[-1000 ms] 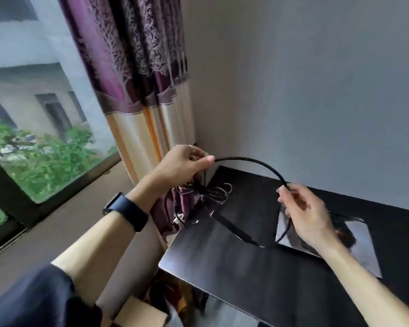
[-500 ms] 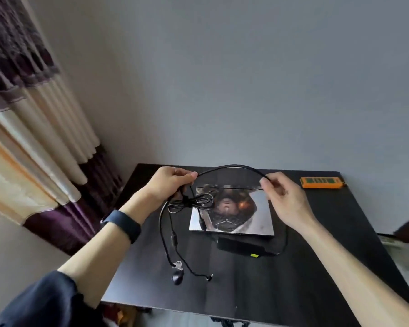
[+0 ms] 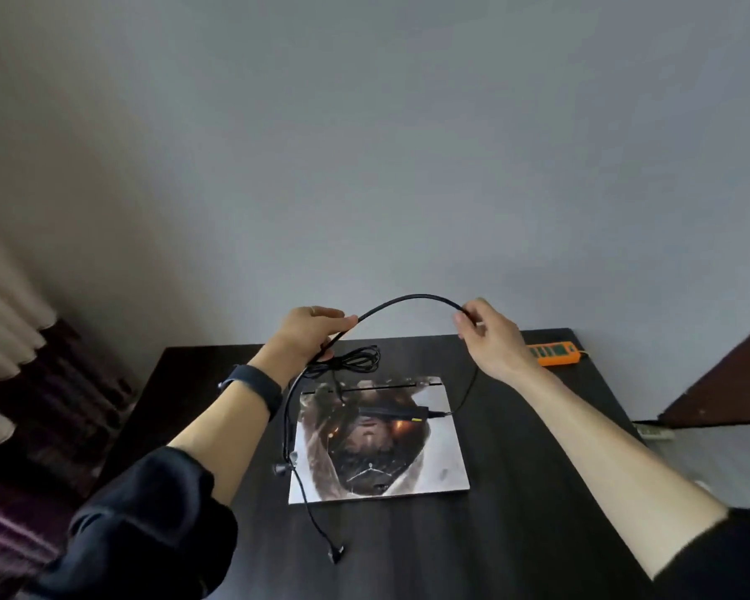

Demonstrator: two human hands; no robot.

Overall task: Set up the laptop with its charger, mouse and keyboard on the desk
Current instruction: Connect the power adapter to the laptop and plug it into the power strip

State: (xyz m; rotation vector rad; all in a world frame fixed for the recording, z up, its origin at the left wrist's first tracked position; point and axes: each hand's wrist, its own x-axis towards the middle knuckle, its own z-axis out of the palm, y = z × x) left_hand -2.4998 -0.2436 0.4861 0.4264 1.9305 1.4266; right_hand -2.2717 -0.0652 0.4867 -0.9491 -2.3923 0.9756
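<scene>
1. Holding a black charger cable (image 3: 412, 297) up in an arch over the desk (image 3: 516, 534), both hands were raised before a plain grey wall.
2. The left hand (image 3: 310, 333) gripped one end of the arch with its fingers curled round the cable. A small coiled bundle (image 3: 358, 361) hung just below it.
3. The right hand (image 3: 490, 339) pinched the other end between thumb and fingertips.
4. From the right hand the cable dropped to the charger brick (image 3: 390, 412), which was over the lid of the closed laptop (image 3: 429, 465). Whether it rested there or hung just above could not be told.
5. The laptop lay flat mid-desk, its lid covered by a printed picture.
6. Loose cable trailed from the left hand past the laptop's left edge to a plug end (image 3: 336, 554) near the desk's front.
7. An orange power strip (image 3: 553, 355) lay at the back right, well apart from the laptop.
8. No mouse or keyboard showed.
9. The step in hand looked like untangling the charger. The next move would call for freeing the bundle, then taking one plug to the strip and the other to the laptop.
</scene>
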